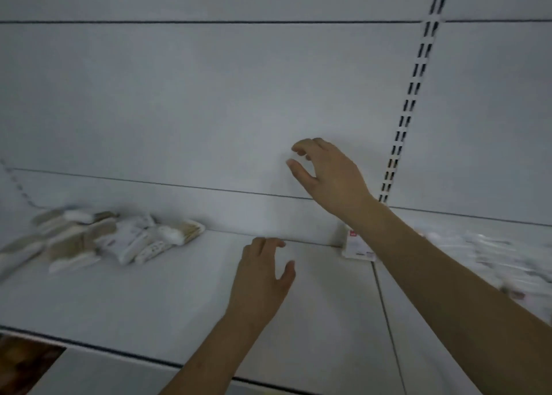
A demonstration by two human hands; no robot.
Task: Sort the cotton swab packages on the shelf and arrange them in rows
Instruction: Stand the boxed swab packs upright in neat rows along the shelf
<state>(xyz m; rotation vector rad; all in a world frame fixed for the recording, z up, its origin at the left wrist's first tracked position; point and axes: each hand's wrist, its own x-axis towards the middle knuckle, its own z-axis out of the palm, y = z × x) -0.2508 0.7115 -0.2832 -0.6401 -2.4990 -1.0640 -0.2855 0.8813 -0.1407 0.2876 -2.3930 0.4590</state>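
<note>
Both hands empty between picks. The right hand [328, 173], frame centre, hovers before the back panel [209, 96] with fingers loosely spread; the left hand [263, 272], lower centre, is relaxed over the shelf [149, 305]. The cotton swab packages [98, 236] lie heaped at left, with blurred packets [493, 254] at right. Advisably, take one package at a time and square its edges along the panel.

Left hand [263, 270]: bare forearm enters from bottom centre, palm down, fingers loosely curled forward, thumb splayed to the right; holds nothing. Right hand [327, 172]: bare forearm enters from lower right, raised higher than the left, fingers and thumb curved apart, nothing between them.
</note>
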